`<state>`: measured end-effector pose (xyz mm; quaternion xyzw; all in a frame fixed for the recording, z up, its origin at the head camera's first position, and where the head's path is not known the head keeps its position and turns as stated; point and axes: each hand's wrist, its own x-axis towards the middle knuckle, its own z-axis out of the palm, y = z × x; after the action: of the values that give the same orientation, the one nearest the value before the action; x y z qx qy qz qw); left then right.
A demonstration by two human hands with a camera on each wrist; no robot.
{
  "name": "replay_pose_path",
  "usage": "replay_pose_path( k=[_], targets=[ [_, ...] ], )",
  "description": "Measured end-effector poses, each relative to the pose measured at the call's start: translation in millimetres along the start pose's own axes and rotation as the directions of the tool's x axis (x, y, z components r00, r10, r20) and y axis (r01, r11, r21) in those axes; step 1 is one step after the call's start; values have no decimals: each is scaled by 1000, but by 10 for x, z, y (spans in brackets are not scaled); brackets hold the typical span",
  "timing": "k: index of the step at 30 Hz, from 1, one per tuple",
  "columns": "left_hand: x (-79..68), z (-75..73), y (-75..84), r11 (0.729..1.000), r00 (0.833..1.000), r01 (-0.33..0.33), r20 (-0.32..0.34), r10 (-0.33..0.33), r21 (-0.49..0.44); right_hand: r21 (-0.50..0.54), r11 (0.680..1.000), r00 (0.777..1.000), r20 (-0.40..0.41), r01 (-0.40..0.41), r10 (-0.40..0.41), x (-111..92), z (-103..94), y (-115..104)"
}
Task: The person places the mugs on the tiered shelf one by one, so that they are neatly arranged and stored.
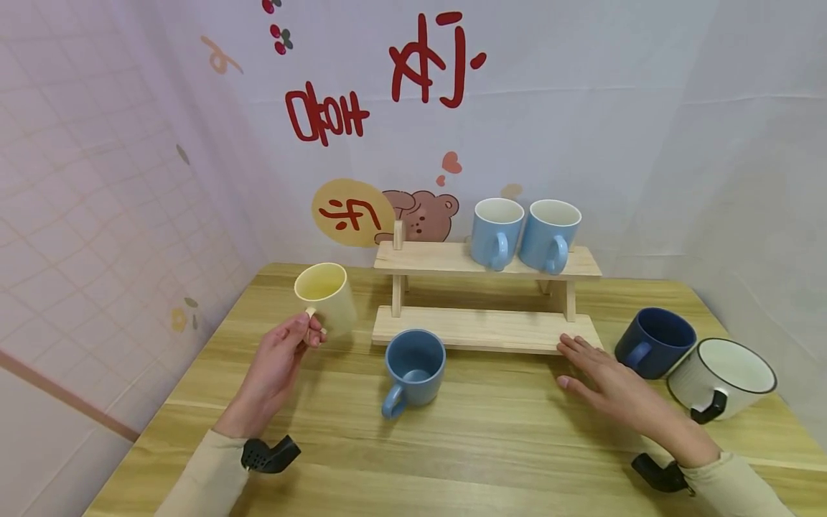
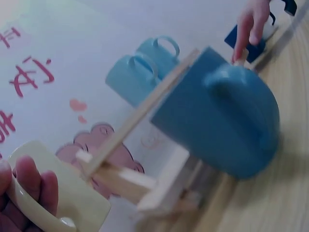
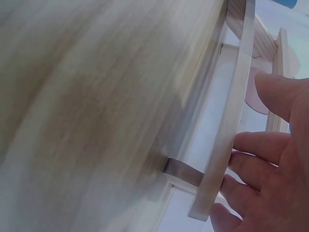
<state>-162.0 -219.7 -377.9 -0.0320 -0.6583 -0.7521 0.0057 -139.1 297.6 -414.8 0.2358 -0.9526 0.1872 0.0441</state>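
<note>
At the left of the head view, my left hand (image 1: 284, 359) grips the handle of a pale yellow mug (image 1: 336, 305), fingers curled through it in the left wrist view. My right hand (image 1: 610, 384) touches the right end of the lower board of a two-tier wooden shelf (image 1: 478, 330), its fingers extended; the right wrist view shows the fingertips at the board's edge (image 3: 227, 140). On the upper board stand two light blue mugs, one left (image 1: 496, 233) and one right (image 1: 549, 237). A medium blue mug (image 1: 416, 366) stands upright before the shelf, handle toward the front left.
Right of the shelf are a dark navy mug (image 1: 655, 341) and a white mug (image 1: 723, 377) with dark rim and black handle, close together beside my right forearm. A printed cloth (image 1: 581, 129) hangs behind the wooden table (image 1: 491, 445).
</note>
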Motion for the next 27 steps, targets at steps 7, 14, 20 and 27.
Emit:
replay_pose_path(
  k=[7, 14, 20, 27],
  targets=[
    [25, 245, 201, 1000, 1000, -9, -19, 9, -13, 0, 1000, 1000, -25, 17, -17, -16, 23, 19],
    [114, 492, 369, 999, 999, -48, 2, 48, -22, -1, 999, 999, -38, 32, -32, -26, 35, 39],
    [203, 710, 498, 996, 996, -85, 21, 86, -41, -10, 998, 997, -54, 57, -58, -41, 29, 50],
    [334, 942, 611, 995, 996, -65, 61, 69, -70, -24, 996, 993, -73, 90, -91, -55, 45, 76]
  ],
)
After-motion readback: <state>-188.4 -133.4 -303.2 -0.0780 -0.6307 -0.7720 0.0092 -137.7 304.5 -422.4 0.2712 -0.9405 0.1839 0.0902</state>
